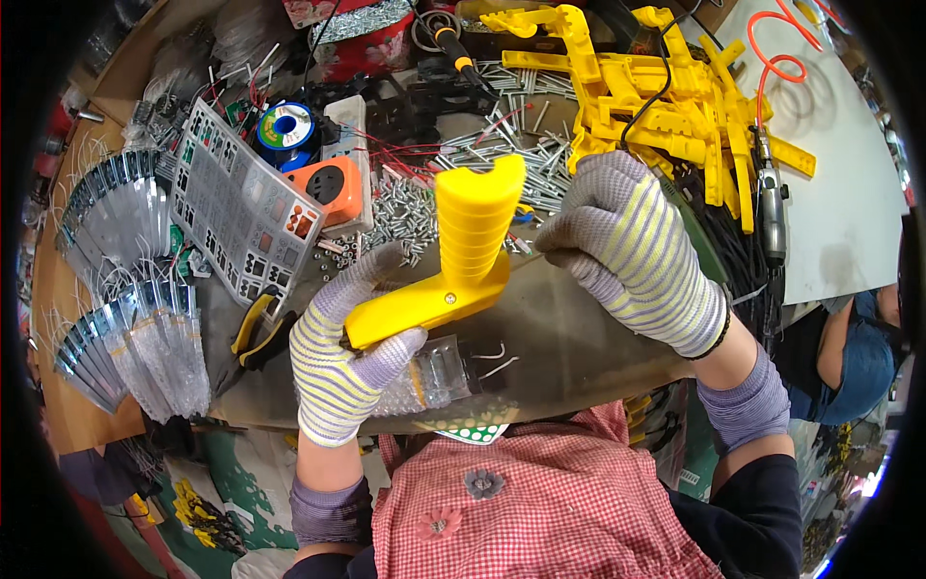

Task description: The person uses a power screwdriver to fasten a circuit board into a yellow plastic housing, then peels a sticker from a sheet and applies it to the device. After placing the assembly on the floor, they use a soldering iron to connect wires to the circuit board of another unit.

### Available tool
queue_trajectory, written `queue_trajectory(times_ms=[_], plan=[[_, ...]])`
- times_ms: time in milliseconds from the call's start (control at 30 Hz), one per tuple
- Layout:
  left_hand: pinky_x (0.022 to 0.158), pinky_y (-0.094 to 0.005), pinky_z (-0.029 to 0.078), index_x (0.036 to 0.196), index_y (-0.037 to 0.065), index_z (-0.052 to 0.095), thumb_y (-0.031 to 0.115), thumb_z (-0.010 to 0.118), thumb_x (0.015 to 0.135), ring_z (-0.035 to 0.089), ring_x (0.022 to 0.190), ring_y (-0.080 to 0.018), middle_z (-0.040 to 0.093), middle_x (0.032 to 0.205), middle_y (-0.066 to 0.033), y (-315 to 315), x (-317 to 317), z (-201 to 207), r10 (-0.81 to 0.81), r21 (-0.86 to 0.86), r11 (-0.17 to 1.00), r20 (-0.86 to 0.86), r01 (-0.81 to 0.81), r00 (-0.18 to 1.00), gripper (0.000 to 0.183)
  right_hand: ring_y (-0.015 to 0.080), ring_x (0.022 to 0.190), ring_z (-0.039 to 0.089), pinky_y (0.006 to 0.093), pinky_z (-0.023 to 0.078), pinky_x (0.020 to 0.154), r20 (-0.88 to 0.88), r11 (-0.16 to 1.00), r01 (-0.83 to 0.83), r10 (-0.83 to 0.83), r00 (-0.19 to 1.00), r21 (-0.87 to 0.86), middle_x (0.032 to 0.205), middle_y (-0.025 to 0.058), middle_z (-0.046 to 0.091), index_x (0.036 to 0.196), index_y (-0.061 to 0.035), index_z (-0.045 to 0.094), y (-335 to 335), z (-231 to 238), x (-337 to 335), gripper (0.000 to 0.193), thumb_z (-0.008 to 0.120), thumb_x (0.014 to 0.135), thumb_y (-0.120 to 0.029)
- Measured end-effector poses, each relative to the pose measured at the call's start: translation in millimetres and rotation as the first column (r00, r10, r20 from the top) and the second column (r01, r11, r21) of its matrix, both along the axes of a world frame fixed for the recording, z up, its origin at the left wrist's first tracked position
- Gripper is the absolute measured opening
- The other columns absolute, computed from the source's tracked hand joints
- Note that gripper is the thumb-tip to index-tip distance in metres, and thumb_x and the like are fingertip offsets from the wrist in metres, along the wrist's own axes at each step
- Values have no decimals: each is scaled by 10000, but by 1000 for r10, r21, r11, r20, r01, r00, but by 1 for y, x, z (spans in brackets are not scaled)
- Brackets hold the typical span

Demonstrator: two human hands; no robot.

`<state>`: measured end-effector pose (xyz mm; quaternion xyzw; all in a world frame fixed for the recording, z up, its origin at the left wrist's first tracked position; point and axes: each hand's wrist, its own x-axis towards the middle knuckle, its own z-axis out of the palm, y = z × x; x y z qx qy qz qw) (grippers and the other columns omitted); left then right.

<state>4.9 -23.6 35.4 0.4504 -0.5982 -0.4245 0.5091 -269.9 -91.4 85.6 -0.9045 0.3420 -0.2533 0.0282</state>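
My left hand (333, 372), in a striped knit glove, is closed around the lower end of a yellow plastic handle housing (475, 232). The housing's ribbed grip points up, and a small screw head shows near its bend. To the right of it, my gloved right hand (641, 256) has its fingers curled and pinched together, apart from the housing. Whatever lies between those fingertips is too small to make out. Beneath the housing, next to my left thumb, lies a clear plastic piece (442, 374) with white wire ends beside it.
Loose screws (400, 212) lie beyond the housing. Yellow plastic parts (675, 116) are heaped at the far right, near a power screwdriver (773, 217) on a red coiled hose (786, 69). Leftward are pliers (255, 328), a parts board (241, 207), a solder spool (286, 127) and wired metal strips (121, 217).
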Motion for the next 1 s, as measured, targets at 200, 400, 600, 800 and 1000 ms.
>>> queue_trajectory(times_ms=[200,400,600,800,1000], plan=[[903,-298,533,1289,12,644,-17,786,727,683,1010,-148,714,1187,-96,2,-2,3,45,-64,997,200,-33,979,580,317,884,580,425,474,805,59,997,-60,57,997,44,892,76,610,880,-88,682,2,14,2,228,728,825,-304],[921,-320,531,1291,20,643,2,796,736,693,1046,-193,705,1221,-138,2,-8,-5,98,-205,978,280,-40,955,575,328,947,621,434,488,835,-189,991,40,-64,980,-131,1011,73,668,1036,-130,730,9,10,12,397,791,764,-413],[944,-320,514,1322,28,622,57,783,778,665,1060,-189,674,1246,-119,2,-9,-4,124,-138,984,59,-114,991,568,315,828,624,399,504,746,-129,999,36,-34,991,12,817,85,619,962,-115,728,6,12,17,466,821,712,-497],[850,-292,479,1220,-9,656,328,689,875,592,880,-120,702,1107,-90,-22,15,34,-61,13,998,75,61,995,482,233,1066,657,457,519,927,-51,889,-188,184,982,-417,1045,0,671,931,-199,703,27,26,35,265,743,685,-289],[810,-315,493,1382,23,532,373,768,842,595,922,-149,646,1084,-79,-14,-9,1,-74,-19,997,-33,73,997,685,149,739,606,314,437,606,-228,976,-197,215,950,98,869,8,622,1027,-170,701,51,5,-4,240,642,804,-237]])
